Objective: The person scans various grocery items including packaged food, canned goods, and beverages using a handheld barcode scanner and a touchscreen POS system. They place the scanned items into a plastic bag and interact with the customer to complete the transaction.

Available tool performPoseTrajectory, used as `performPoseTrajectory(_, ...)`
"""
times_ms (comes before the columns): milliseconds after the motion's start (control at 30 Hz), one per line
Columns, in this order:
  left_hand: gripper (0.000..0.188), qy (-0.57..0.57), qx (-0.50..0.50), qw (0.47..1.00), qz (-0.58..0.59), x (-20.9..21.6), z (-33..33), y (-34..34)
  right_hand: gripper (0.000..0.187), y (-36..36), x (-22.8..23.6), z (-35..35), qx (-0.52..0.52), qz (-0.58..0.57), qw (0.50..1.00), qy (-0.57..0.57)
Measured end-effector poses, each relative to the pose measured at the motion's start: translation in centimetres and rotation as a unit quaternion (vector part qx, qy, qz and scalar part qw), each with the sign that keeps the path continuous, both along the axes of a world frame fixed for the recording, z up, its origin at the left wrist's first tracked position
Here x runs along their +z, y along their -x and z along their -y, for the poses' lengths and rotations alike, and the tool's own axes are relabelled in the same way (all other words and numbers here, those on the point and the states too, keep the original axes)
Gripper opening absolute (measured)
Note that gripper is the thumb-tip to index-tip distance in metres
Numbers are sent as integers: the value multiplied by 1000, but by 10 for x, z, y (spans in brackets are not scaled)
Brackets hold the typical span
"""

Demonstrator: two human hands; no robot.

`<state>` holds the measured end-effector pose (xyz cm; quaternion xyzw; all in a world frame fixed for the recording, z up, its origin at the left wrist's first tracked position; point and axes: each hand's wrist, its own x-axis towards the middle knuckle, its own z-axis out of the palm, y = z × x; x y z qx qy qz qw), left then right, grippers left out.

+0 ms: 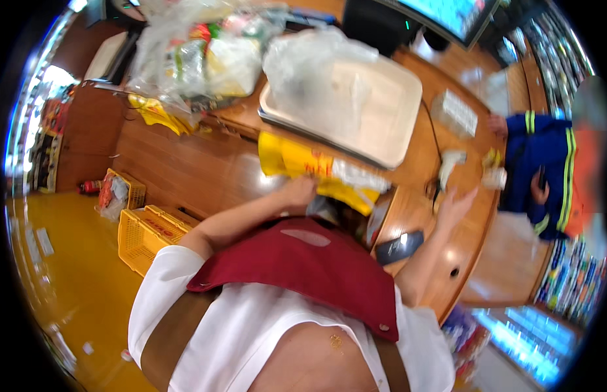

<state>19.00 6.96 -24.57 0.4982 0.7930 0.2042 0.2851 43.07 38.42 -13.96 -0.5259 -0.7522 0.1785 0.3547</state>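
Nearest: maroon apron (297, 268) over a white short-sleeved shirt (251, 313). Left grip (302, 191) at lower edge of a bright yellow plastic bag with red print (287, 155); fingers look curled there, but blur, so can't tell if closed on it. Bag hangs at the front edge of the brown wooden desk (457, 251), below the tray. Right grip (457, 208) open, fingers spread, nothing in it, above the desk's right part. Dark rectangular phone-like device (399, 247) lies on desk, left of right forearm.

Just beyond right grip, apart from it: white handheld scanner-like device (451, 166) on desk. Small yellow-and-white packet (493, 168) right of that. Further back, cream rectangular tray with rounded corners (398, 98), crumpled translucent plastic bag (310, 72) on it. Clear rectangular container (455, 113) right of tray. Left of tray, large clear plastic bag with colourful packages (199, 59).

Off left, yellow plastic basket (150, 238) on glossy yellow floor (75, 274). Across desk at right, co-worker in dark blue jacket with yellow bands (535, 170), one hand at desk edge. Lit monitor (447, 16) at far end.
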Motion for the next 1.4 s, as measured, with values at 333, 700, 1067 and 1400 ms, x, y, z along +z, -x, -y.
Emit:
performPoseTrajectory(333,51,-230,-130,956,-130,-43,-36,-1,58,0,59,169,72,-99,985,125)
performPoseTrajectory(700,37,-89,-149,969,-177,-63,-127,-34,44,-29,35,224,96,-68,971,208)
performPoseTrajectory(1067,13,-72,-166,936,303,62,-35,-111,46,-15,-29,198,-16,-299,695,654)
performPoseTrajectory(1400,66,-116,90,867,476,87,-58,-55,27,-19,105,207,163,-329,841,398)
